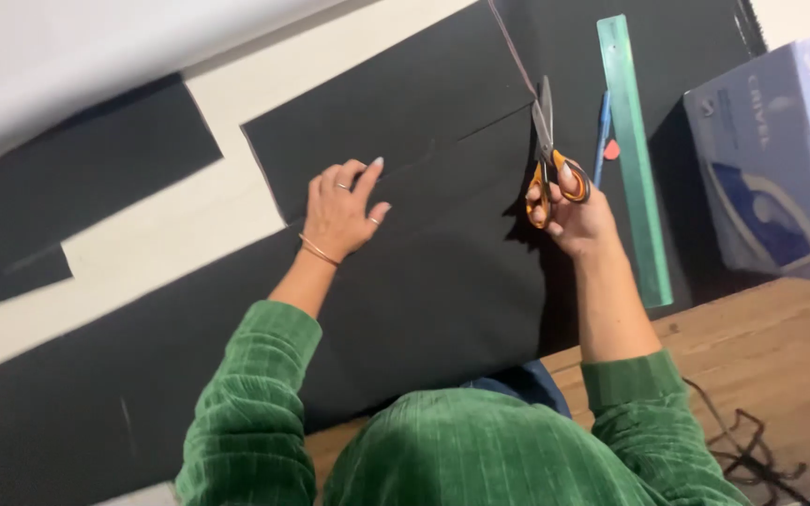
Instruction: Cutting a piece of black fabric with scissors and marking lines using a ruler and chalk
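One pair of scissors (548,150) with orange-and-black handles sits in the right hand (574,211), fingers clamped through the loops; its long axis runs toward the table's far edge, blades pointing away from the person and lying along a faint chalk line on the black fabric (442,272). The left hand (341,211) lies flat on that fabric, fingers apart, holding nothing, well left of the scissors. Beyond the right hand lie one green ruler (637,159) and one blue pen (602,136), both lying nearly parallel to the scissors. One pale blue box (780,159) stands near the table's right edge.
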